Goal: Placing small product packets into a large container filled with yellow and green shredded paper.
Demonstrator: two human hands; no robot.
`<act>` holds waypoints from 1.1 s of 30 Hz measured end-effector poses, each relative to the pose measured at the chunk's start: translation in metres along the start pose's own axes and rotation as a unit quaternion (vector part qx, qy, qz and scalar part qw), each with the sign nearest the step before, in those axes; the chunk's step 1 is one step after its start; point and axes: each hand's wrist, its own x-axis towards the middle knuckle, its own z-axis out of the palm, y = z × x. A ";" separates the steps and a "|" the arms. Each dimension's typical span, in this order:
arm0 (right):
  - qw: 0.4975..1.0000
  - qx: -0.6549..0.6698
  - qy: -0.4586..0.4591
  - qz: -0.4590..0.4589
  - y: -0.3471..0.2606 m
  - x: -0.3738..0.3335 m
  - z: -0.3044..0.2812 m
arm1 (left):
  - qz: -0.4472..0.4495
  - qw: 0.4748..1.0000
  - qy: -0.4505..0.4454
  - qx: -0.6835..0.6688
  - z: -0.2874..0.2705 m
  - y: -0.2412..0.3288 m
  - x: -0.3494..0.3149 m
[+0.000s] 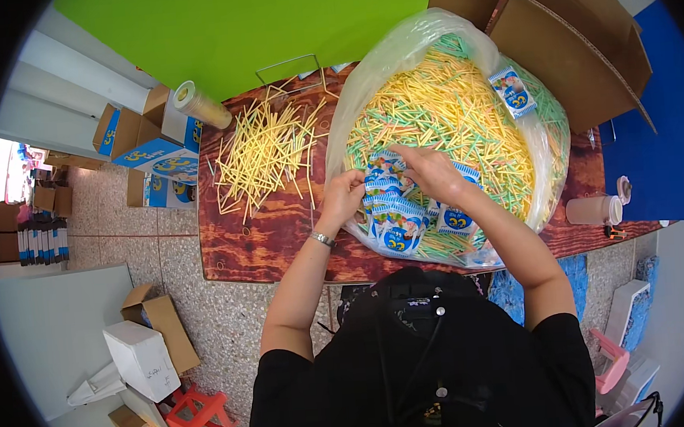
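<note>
A large clear plastic bag (424, 25) stands wide open on the table, filled with thin yellow, green and pinkish sticks (445, 99). On its near side lie several blue-and-white printed packets (397, 224), partly overlapping. My left hand (344, 196) is closed, its thumb and fingers pinching the left edge of a blue-and-white packet (384, 171). From the other side my right hand (434, 174) bends its fingers over that same packet; its fingertips are partly hidden. One more blue-and-white packet (512, 92) rests on the bag's right rim.
Left of the bag, loose yellow sticks (266, 151) lie on the reddish wooden table (234, 257), near a clear cylinder (201, 104). An open cardboard box (568, 47) stands at the back right. A pale bottle (594, 211) lies at the right. A red stool (198, 418) stands on the floor.
</note>
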 end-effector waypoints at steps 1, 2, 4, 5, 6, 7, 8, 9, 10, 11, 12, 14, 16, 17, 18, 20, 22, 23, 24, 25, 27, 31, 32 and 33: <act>1.000 0.009 0.000 -0.016 0.000 0.002 0.003 | 0.058 0.996 -0.017 0.066 -0.003 -0.005 0.003; 1.000 0.007 0.001 -0.011 -0.001 0.004 0.004 | 0.059 0.996 -0.022 0.065 -0.005 0.000 0.005; 0.997 -0.028 -0.067 0.031 -0.002 0.005 0.003 | 0.102 0.960 -0.074 0.249 -0.009 0.012 0.009; 0.998 -0.037 -0.046 0.010 0.002 0.002 -0.003 | 0.127 0.956 -0.054 0.260 -0.010 0.025 0.006; 0.998 -0.039 -0.046 0.016 0.005 -0.001 -0.012 | 0.128 0.956 -0.059 0.258 -0.012 0.031 0.002; 0.997 -0.075 0.005 0.034 0.009 -0.007 -0.025 | 0.132 0.949 -0.011 0.287 -0.015 0.034 -0.003; 0.991 -0.112 0.056 0.049 0.011 -0.013 -0.038 | 0.136 0.938 0.039 0.316 -0.018 0.038 -0.008; 0.990 -0.115 0.056 0.052 0.015 -0.022 -0.053 | 0.167 0.935 0.067 0.306 -0.018 0.042 -0.012; 0.987 -0.140 0.019 0.084 0.020 -0.033 -0.069 | 0.169 0.935 0.066 0.304 -0.014 0.047 -0.015; 0.979 -0.164 -0.016 0.118 0.024 -0.045 -0.079 | 0.179 0.942 0.084 0.272 -0.008 0.057 -0.017; 0.978 -0.167 -0.014 0.123 0.026 -0.055 -0.083 | 0.188 0.947 0.103 0.239 -0.002 0.066 -0.019; 0.976 -0.138 -0.058 0.160 0.028 -0.071 -0.084 | 0.190 0.953 0.093 0.216 0.013 0.080 -0.022; 0.977 -0.130 -0.026 0.167 0.030 -0.077 -0.081 | 0.184 0.975 0.023 0.119 0.032 0.090 -0.023; 0.979 -0.101 -0.025 0.175 0.032 -0.078 -0.078 | 0.183 0.977 -0.003 0.110 0.045 0.081 -0.022; 0.980 -0.072 -0.024 0.182 0.034 -0.079 -0.077 | 0.184 0.977 -0.005 0.111 0.057 0.082 -0.025; 0.984 -0.066 -0.013 0.165 0.039 -0.083 -0.076 | 0.241 0.960 -0.067 0.130 0.081 0.088 -0.032; 0.980 -0.165 0.039 0.099 0.049 -0.092 -0.067 | 0.247 0.955 -0.084 0.141 0.096 0.093 -0.039; 0.978 -0.178 0.028 0.100 0.045 -0.091 -0.070 | 0.248 0.952 -0.093 0.154 0.099 0.095 -0.041; 0.979 -0.178 0.030 0.100 0.043 -0.091 -0.072 | 0.248 0.951 -0.094 0.156 0.101 0.095 -0.040; 0.979 -0.177 0.048 0.091 0.042 -0.092 -0.074 | 0.234 0.958 -0.070 0.148 0.103 0.095 -0.039; 0.977 -0.158 0.078 0.116 0.037 -0.097 -0.077 | 0.225 0.963 -0.050 0.137 0.106 0.099 -0.039; 0.985 -0.046 0.089 0.138 0.024 -0.103 -0.088 | 0.221 0.960 -0.057 0.165 0.110 0.101 -0.034; 0.984 -0.038 0.066 0.163 0.024 -0.104 -0.088 | 0.256 0.946 -0.046 0.194 0.112 0.100 -0.033; 0.981 -0.029 0.044 0.188 0.024 -0.105 -0.089 | 0.225 0.947 -0.071 0.216 0.113 0.099 -0.033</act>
